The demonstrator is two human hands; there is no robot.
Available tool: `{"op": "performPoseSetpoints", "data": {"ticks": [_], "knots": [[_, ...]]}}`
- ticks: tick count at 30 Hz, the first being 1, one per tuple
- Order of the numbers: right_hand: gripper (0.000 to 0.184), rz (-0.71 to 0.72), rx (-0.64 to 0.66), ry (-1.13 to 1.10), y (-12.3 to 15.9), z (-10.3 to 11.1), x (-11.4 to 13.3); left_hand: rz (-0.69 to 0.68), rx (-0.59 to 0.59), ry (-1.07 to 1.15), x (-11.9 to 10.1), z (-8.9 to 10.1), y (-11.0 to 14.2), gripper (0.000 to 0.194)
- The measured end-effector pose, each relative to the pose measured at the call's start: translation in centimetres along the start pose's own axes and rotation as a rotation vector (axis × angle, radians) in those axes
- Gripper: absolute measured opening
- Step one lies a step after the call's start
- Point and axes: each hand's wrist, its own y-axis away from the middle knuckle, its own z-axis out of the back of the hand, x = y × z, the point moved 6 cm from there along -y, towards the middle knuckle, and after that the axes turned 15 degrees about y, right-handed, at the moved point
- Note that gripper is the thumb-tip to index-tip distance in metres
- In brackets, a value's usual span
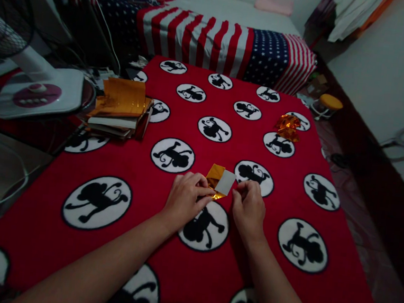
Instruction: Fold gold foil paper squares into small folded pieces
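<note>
A small piece of folded gold foil paper (215,172), with a pale grey backing side turned up on its right, lies on the red cloth between my hands. My left hand (187,195) grips its lower left edge, thumb and forefinger closed on the paper. Just right of the paper is my right hand (250,208), its fingers curled together by the grey flap. Whether a bit of the paper is between those fingertips is hidden.
The red monkey-print cloth (219,155) spreads under both hands. A stack of gold paper sheets (123,98) lies at the left, beside a white fan (68,93). Crumpled shiny gold foil (288,126) rests at the far right. Beyond is a bed with a striped cover (199,34).
</note>
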Motion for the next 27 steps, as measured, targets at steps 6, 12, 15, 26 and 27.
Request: {"op": "performPoseSetpoints", "data": {"ticks": [6,12,15,26,27], "knots": [[0.011,0.068,0.023,0.021,0.1,-0.3,0.7,0.001,0.032,-0.023,0.0,-0.1,-0.2,0.014],[0.010,0.193,-0.047,0.039,1.2,1.0,1.6,0.023,0.065,-0.020,0.2,0.1,-0.6,0.014],[0.016,0.331,0.014,0.062,3.2,1.1,2.6,0.014,0.071,-0.012,0.1,0.1,-0.7,0.015],[0.025,0.408,0.040,0.095,5.1,0.7,3.1,0.042,0.159,-0.023,0.4,0.3,-0.9,0.028],[0.025,0.407,0.040,0.087,5.1,0.7,3.1,0.041,0.156,-0.022,0.4,0.3,-0.9,0.027]]}}
